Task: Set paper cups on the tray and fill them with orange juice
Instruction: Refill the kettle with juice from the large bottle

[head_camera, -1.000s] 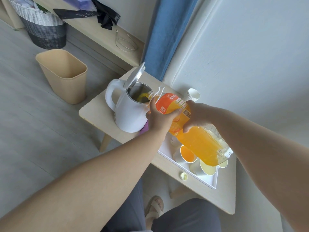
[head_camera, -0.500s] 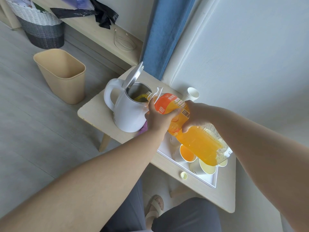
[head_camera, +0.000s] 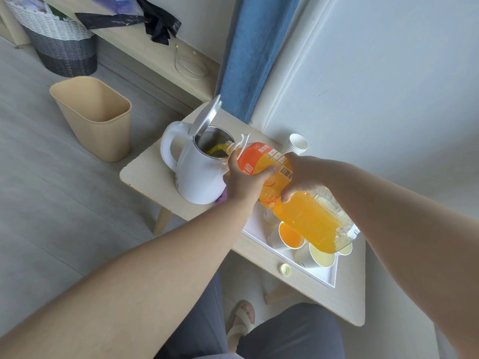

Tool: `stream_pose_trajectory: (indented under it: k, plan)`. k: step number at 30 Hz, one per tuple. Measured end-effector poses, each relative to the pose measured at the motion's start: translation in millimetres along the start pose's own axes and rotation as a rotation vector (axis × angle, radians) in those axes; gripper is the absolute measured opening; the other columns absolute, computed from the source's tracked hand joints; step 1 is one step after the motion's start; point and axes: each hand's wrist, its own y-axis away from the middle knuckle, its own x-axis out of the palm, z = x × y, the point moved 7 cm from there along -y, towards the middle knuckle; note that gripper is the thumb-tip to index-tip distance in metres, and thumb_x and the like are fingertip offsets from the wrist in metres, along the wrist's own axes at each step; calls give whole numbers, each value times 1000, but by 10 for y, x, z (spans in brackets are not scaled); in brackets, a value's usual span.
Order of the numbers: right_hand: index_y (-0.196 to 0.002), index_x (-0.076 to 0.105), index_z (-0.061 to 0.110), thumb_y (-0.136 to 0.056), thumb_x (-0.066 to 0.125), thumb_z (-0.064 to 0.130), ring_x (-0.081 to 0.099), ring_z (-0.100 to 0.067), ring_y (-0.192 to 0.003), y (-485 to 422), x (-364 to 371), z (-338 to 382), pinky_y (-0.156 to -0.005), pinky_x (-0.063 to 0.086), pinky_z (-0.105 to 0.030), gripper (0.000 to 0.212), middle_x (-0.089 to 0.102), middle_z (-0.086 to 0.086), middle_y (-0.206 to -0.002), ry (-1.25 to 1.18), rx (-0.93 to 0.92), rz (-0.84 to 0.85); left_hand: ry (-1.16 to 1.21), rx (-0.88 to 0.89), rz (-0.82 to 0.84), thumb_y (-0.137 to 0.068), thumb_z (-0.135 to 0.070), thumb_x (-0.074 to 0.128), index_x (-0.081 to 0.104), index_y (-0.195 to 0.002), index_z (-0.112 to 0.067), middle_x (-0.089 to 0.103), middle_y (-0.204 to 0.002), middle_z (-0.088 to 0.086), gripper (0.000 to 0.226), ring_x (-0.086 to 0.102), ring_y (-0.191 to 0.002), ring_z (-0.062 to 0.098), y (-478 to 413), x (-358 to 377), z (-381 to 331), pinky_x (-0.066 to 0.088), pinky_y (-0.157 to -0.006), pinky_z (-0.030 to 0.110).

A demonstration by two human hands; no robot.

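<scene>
Both hands hold a large orange juice bottle (head_camera: 308,218) tilted on its side, mouth down-left over the open white kettle (head_camera: 197,177). Juice streams from its mouth into the kettle. My left hand (head_camera: 245,181) grips the bottle near the neck. My right hand (head_camera: 302,174) grips the labelled middle from the other side. Under the bottle's base lies a white tray (head_camera: 329,277) with paper cups. One cup (head_camera: 287,235) holds orange juice; another cup (head_camera: 317,256) looks pale inside. Other cups are partly hidden by the bottle.
The yellow bottle cap (head_camera: 285,269) lies on the wooden table (head_camera: 150,177) by the tray's near edge. A stack of spare paper cups (head_camera: 298,144) stands against the wall. A beige bin (head_camera: 94,115) and a woven basket (head_camera: 61,45) are on the floor at left.
The bottle stays tilted over the kettle and juice keeps pouring in. Both hands keep their grip; only the view shifted slightly.
</scene>
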Motion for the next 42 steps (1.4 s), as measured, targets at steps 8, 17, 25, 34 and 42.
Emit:
stream_pose_trajectory:
  k: [8,17,25,34,42]
  plan:
    - [-137,29,21,-54,87,43,59,-24,-103,16,-20,-3,-91,52,-39,104,60,-1,-112,3,20,1,19,-2,5,-69,-47,81,19,-146,-41,35,-145,8,99,42,-128,34,-19,0,11,49,-94,56]
    - [-138,28,20,-59,86,41,57,-24,-104,47,-30,2,-90,51,-36,101,59,-2,-112,8,27,-6,34,-12,12,-68,-48,81,19,-145,-41,36,-144,8,99,43,-128,34,-37,3,39,48,-95,58]
    - [-138,27,19,-58,86,42,57,-24,-103,38,-41,10,-90,52,-37,102,58,-2,-111,24,32,-7,41,-10,22,-64,-51,82,20,-145,-42,37,-144,7,102,43,-127,34,-33,9,32,48,-94,58]
    - [-138,27,19,-57,86,44,57,-24,-104,28,-43,4,-92,51,-39,103,59,-3,-112,27,34,-1,54,-11,32,-57,-55,80,21,-144,-42,37,-143,7,106,43,-127,35,-30,8,41,48,-94,59]
    - [-137,27,21,-50,86,49,58,-24,-103,3,-34,1,-92,52,-40,108,60,-1,-111,41,35,13,46,-20,36,-42,-64,75,20,-143,-45,38,-143,4,117,45,-127,33,1,16,10,49,-93,58]
